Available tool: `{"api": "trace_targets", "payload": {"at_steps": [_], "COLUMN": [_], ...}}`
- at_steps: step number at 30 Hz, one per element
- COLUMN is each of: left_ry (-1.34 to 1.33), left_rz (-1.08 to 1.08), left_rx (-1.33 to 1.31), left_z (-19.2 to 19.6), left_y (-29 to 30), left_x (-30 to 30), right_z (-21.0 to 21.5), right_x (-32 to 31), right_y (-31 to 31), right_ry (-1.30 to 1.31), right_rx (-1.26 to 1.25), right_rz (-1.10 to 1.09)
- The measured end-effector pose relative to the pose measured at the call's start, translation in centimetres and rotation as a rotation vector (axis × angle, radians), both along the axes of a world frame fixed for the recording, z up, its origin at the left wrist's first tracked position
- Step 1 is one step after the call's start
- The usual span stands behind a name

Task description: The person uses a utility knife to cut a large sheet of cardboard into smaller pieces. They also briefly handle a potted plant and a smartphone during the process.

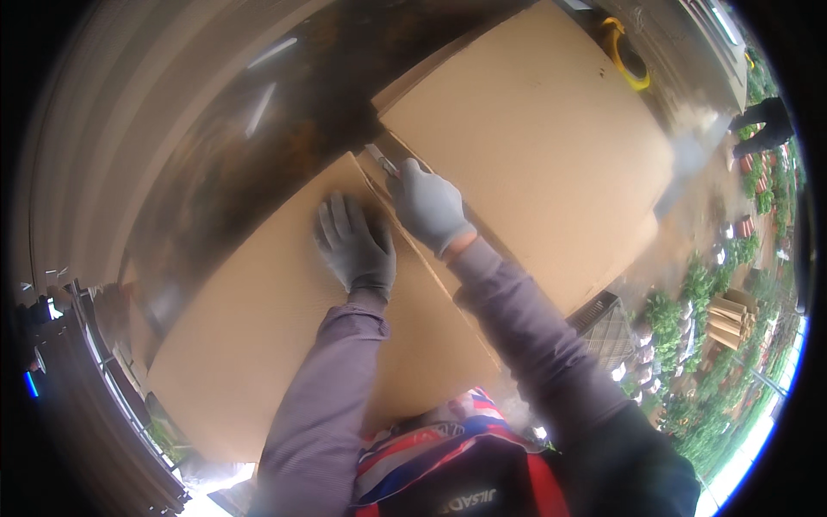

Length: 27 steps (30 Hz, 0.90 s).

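Note:
Two large brown cardboard pieces lie in front of me, a near-left cardboard piece (258, 302) and a far-right cardboard piece (525, 146), with a narrow gap running between them. My left hand (355, 246), in a grey glove, presses flat on the near-left piece with its fingers spread. In a grey glove too, my right hand (428, 205) is closed round a utility knife (381, 161). The knife's metal end points up and left over the gap, close to the far end of the near-left piece's edge. Whether the blade touches the cardboard I cannot tell.
A yellow ring-shaped thing (626, 56) lies past the far-right piece. To the right are a dark plastic crate (606, 327), potted plants (693, 289) and a stack of brown strips (730, 319). Another person's legs (762, 125) show at the far right.

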State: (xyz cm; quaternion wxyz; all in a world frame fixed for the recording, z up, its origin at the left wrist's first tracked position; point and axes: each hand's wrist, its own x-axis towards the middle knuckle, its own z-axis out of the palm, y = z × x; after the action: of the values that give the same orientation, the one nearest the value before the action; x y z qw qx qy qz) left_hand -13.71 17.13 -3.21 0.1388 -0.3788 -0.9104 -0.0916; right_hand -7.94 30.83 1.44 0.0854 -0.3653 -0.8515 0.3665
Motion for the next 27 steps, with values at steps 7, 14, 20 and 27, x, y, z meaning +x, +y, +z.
{"api": "trace_targets", "payload": {"at_steps": [7,14,20,27], "left_ry": [0.003,0.049,0.058,0.011], "left_rz": [0.006,-0.045,-0.042,-0.031], "left_rx": [-0.001,-0.014,0.023,0.103], "left_z": [0.2,-0.2,-0.3,0.1], "left_y": [0.2,-0.2,-0.2,0.0], "left_x": [0.1,-0.1,-0.2,-0.4], "right_z": [-1.2,0.0,0.1,2.0], "right_x": [-2.6,-4.2,-4.5,-5.9], "right_y": [0.7,1.8,0.8,0.9], "right_ry": [-0.096,-0.061,-0.246,-0.348], "right_rx": [-0.062,0.112,0.041,0.039], "right_rz": [0.077,-0.019,0.229,0.341]}}
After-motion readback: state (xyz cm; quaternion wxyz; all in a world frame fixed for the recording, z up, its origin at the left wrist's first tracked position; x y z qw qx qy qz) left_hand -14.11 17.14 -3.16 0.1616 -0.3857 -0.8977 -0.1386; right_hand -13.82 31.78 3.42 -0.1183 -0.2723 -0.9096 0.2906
